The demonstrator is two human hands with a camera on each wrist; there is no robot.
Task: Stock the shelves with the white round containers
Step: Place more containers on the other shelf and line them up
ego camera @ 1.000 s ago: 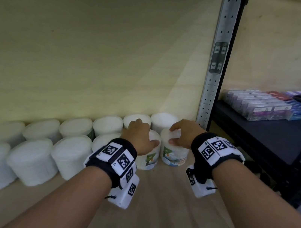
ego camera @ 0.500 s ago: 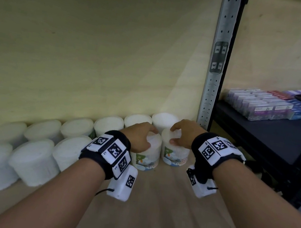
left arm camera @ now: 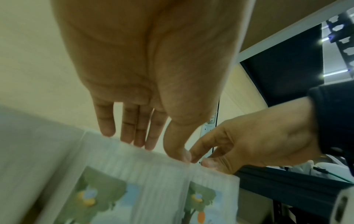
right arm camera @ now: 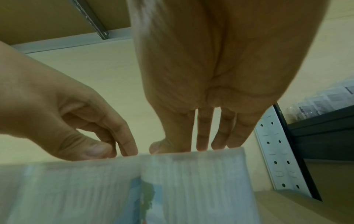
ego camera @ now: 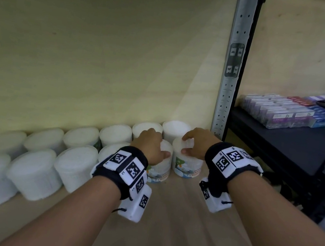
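Two white round containers with picture labels stand side by side at the right end of the front row on the wooden shelf (ego camera: 183, 228). My left hand (ego camera: 158, 143) lies over the top of the left container (ego camera: 160, 166), thumb on its right rim and fingers curled over the lid. My right hand (ego camera: 187, 144) grips the lid of the right container (ego camera: 187, 166), thumb in front, fingers behind. The left wrist view shows my left hand (left arm camera: 149, 144) on the lid edge of its container (left arm camera: 134, 181). The right wrist view shows my right hand (right arm camera: 191, 147) on its container (right arm camera: 201, 181).
Two rows of several white containers (ego camera: 82, 139) run leftward along the pale back wall. A perforated metal upright (ego camera: 230, 70) stands just right of my right hand. Beyond it a dark shelf (ego camera: 281, 146) carries flat purple and blue boxes (ego camera: 282, 114). Bare wood lies in front.
My left forearm has swung a little to the left while the hand stays on its container. The right hand and its container have hardly moved.
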